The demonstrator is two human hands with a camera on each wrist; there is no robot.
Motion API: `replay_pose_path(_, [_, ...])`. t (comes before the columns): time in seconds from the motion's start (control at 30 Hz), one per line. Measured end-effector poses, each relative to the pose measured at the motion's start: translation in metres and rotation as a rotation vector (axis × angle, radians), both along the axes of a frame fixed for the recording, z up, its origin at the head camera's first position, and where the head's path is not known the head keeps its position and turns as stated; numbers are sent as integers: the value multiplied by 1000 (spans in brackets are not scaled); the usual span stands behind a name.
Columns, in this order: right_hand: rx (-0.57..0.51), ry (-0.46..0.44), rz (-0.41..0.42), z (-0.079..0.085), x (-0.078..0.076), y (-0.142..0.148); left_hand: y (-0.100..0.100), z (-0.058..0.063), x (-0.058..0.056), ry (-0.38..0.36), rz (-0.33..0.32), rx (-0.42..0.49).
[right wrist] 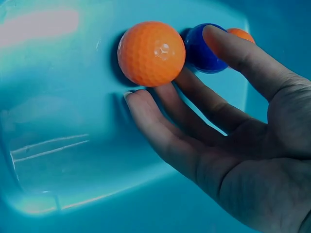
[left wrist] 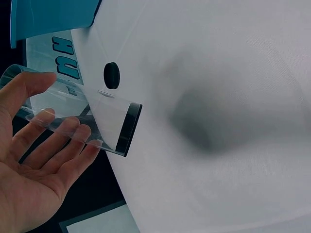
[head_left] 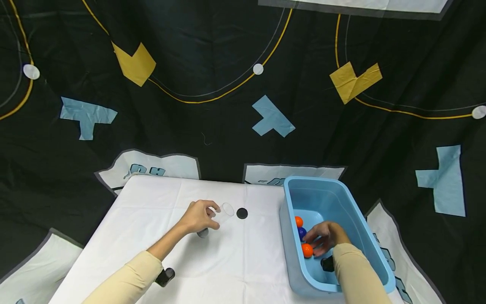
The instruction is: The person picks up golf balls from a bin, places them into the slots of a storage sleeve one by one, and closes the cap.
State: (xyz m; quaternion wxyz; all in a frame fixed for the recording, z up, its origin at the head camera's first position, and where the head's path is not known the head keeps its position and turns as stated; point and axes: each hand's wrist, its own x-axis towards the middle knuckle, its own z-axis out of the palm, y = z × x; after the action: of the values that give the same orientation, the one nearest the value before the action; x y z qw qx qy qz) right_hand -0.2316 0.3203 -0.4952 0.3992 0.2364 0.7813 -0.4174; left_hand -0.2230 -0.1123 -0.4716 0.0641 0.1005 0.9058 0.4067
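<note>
On the left of the white table, my left hand [head_left: 201, 216] holds a clear cylindrical container [left wrist: 109, 119] between thumb and fingers. The container is tilted, its dark base towards me and its round mouth pointing away. Just beyond it lies a black round lid [head_left: 241, 213]. My right hand [head_left: 328, 236] reaches down inside the blue bin [head_left: 322, 194], fingers loosely bent. Its fingertips are right at a dimpled orange ball [right wrist: 150, 53], while the thumb overlaps a dark blue ball [right wrist: 197, 51] in the right wrist view. A second orange ball [head_left: 298, 221] sits behind the blue one.
The bin stands on the right of the white-covered table [head_left: 228, 261], its high walls around the right hand. A black curtain [head_left: 212, 126] with blue and yellow tape hangs behind the table. Dark wrist cameras [head_left: 165, 277] sit on both forearms.
</note>
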Motion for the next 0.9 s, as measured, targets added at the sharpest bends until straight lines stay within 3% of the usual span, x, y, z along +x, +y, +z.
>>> replay_pose_path(0.17, [-7,2,30,0,2,-6,-1,0,0,1,5,-2])
replay_pose_path(0.63, [23,-86,-61,-8,-1,-10,-1,-1,1,-6,14,-4])
replay_pose_path(0.9, [3,-93,-23,-11,-1,-5,0,-3,2,-3,14,-14])
